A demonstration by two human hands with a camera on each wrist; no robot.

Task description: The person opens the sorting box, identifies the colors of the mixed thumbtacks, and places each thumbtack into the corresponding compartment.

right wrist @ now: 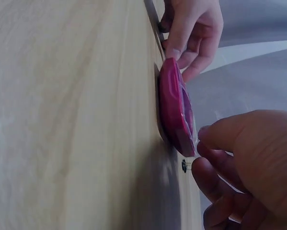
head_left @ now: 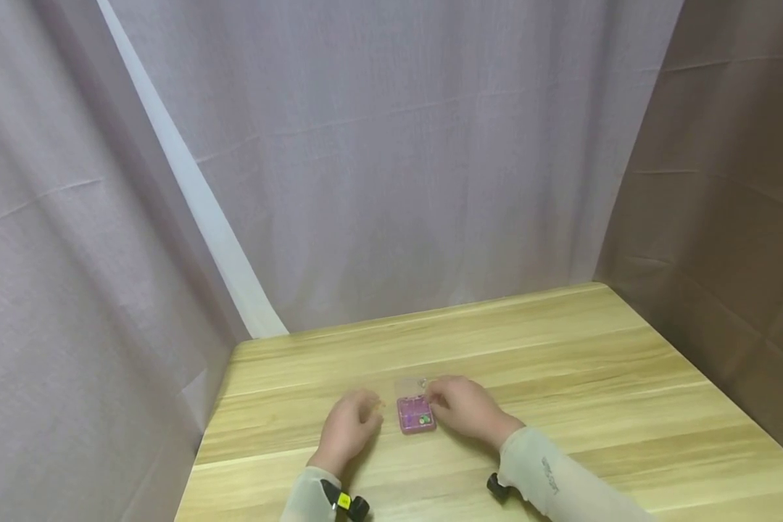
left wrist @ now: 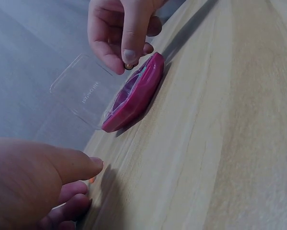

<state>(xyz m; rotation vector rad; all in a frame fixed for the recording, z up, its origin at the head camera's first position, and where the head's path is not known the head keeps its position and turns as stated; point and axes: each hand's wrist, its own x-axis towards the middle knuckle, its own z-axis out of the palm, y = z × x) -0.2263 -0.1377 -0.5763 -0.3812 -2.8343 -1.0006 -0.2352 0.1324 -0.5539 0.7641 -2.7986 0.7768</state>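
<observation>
A small pink compartment box (head_left: 416,415) lies on the table with its clear lid (left wrist: 83,88) swung up at the far side. Small green and whitish pieces (head_left: 425,418) sit in its near right compartment. To the left of the box, my left hand (head_left: 351,426) holds a small orange piece (left wrist: 92,179) between thumb and fingers, mostly hidden by them. My right hand (head_left: 466,407) is at the box's right edge, fingertips close to the rim. It pinches a tiny dark round piece (right wrist: 184,166) at the thumb and index finger; its exact kind cannot be made out.
The light wood-grain table (head_left: 561,362) extends around the box on all sides. Grey curtains (head_left: 398,181) hang behind and to the left, with a pale strip (head_left: 196,181) between them. A brown curtain (head_left: 724,217) closes off the right side.
</observation>
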